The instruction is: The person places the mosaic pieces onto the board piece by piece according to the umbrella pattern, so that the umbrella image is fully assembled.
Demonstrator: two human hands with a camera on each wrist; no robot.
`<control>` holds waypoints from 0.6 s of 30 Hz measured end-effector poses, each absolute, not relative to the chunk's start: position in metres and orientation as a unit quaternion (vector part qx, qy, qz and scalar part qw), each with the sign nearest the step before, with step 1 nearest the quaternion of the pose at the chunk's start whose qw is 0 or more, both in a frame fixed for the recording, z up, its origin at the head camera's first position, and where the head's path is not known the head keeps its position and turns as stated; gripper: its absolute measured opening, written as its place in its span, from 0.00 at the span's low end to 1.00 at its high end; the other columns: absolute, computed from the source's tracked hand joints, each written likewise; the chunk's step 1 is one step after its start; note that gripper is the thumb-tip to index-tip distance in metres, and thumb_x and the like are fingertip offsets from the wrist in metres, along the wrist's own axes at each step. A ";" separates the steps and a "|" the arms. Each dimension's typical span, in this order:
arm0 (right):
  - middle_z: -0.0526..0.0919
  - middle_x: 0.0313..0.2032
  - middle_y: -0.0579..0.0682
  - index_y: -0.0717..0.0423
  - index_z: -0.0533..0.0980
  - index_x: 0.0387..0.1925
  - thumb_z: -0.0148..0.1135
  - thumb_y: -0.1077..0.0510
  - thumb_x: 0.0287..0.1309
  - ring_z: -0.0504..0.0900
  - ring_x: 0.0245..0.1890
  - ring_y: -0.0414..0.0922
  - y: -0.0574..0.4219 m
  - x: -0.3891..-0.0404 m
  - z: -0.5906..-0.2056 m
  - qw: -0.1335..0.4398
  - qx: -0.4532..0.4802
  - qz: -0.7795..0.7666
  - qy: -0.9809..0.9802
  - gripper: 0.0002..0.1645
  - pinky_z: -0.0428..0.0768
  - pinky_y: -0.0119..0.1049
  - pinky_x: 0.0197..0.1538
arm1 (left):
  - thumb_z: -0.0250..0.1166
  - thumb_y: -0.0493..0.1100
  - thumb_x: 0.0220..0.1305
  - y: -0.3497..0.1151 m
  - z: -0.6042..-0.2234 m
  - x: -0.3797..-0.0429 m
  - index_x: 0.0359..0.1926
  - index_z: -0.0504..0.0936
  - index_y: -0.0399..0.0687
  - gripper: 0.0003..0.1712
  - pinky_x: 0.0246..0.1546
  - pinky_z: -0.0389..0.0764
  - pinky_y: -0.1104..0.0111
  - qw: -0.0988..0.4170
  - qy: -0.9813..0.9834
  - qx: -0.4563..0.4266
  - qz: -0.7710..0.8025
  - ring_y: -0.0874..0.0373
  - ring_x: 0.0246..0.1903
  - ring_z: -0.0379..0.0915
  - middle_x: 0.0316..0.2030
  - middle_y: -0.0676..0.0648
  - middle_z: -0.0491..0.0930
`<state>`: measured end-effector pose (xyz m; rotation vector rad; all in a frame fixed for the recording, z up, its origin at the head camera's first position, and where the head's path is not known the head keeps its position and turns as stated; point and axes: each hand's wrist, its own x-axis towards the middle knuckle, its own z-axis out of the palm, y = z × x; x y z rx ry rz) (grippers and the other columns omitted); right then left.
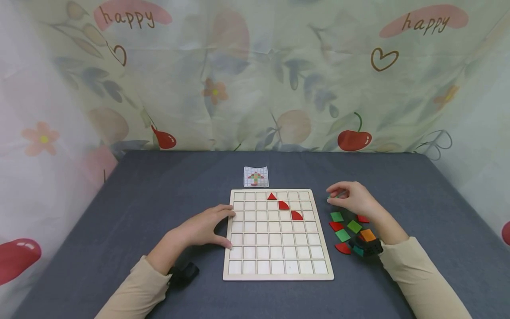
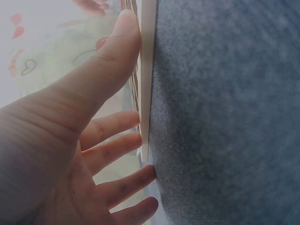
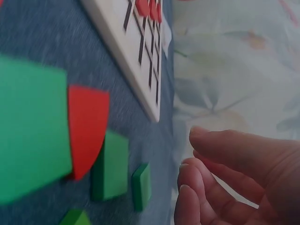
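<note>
Head view: board [image 1: 276,253] laid on table [image 1: 119,212], printed card [image 1: 256,177] just beyond its far edge. Red triangle [image 1: 272,196] and two red quarter-circles set in its cells. Left hand [image 1: 205,228] placed at board's left edge, thumb and fingers spread apart, nothing gripped. Right hand [image 1: 352,197] held by the far end of the loose pieces, fingers bent toward thumb; green glimpsed at the fingertips, but whether it is pinched cannot be told. Pieces could be scattered if brushed by the black wrist device [image 1: 372,247]; some are covered by it.

Left wrist view: if edge is pushed unevenly, board could be slid and set shapes jarred. Cells barely made out, edge-on.

Right wrist view: no piece discerned between fingertips; nearest green tile [image 3: 33,131] blurred, cut off by frame.
</note>
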<state>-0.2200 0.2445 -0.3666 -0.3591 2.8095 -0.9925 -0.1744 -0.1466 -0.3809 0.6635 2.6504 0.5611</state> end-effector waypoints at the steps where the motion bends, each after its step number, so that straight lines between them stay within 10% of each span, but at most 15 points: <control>1: 0.82 0.38 0.57 0.64 0.77 0.47 0.64 0.58 0.55 0.78 0.34 0.45 0.247 -0.220 -0.367 0.071 -0.115 -0.333 0.933 0.19 0.77 0.34 0.36 | 0.72 0.60 0.44 -0.147 -0.381 -0.174 0.64 0.67 0.44 0.48 0.65 0.62 0.53 0.175 0.935 0.235 0.198 0.47 0.67 0.57 0.68 0.43 0.59; 18: 0.78 0.44 0.65 0.66 0.75 0.50 0.67 0.53 0.52 0.75 0.42 0.53 0.257 -0.232 -0.378 0.103 -0.069 -0.314 0.941 0.27 0.76 0.44 0.43 | 0.72 0.60 0.44 -0.147 -0.381 -0.174 0.64 0.67 0.44 0.48 0.65 0.63 0.53 0.171 0.935 0.238 0.201 0.47 0.67 0.57 0.68 0.43 0.60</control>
